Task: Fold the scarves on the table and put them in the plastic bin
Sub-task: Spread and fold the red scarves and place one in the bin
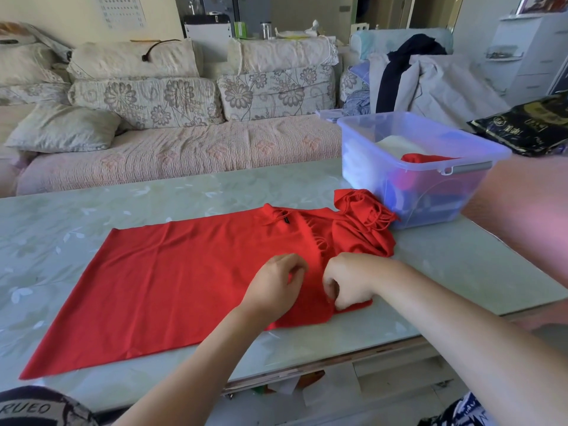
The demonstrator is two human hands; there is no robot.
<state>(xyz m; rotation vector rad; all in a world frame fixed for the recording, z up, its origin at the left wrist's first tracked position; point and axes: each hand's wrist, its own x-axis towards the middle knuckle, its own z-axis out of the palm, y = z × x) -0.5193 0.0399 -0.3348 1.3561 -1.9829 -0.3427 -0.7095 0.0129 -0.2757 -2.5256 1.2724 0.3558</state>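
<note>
Scarf (pixel 172 287): red, matte, soft-looking weave, lying on the table (pixel 92 210) in the middle of my view. The left two-thirds was spread flat as a long smooth panel with straight edges and only faint creases. The right end was bunched into loose folds, and its fringe (pixel 381 216) of thin twisted strands lay right up against the bin (pixel 415 179). A small dark label (pixel 286 219) showed near the far edge.

Hands: both sat on the scarf by its near edge, close together, where flat cloth met bunched cloth. The right hand (pixel 347 281) was balled tight, fingers and thumb pinching a raised ridge of fabric beneath it. The left hand (pixel 276 284) had its fingers curled down toward the cloth, knuckles up. I could not tell whether it gripped a fold or only rested there.

Bin: clear bluish plastic, rectangular with rounded corners, a thick rim and a grey latch on the near side. It stood on the far right part of the table, just beyond the scarf. Inside I noted a folded red cloth (pixel 421 157) on top and a white cloth (pixel 396 144) behind it. Darker shapes showed blurred through the wall.

Table: glossy pale green top with a faint leaf pattern.

Sofa (pixel 184 149) behind the table: quilted pink seat, floral back cushions.

Packet (pixel 528 127): black, glossy, crinkled, at far right near the bin.
</note>
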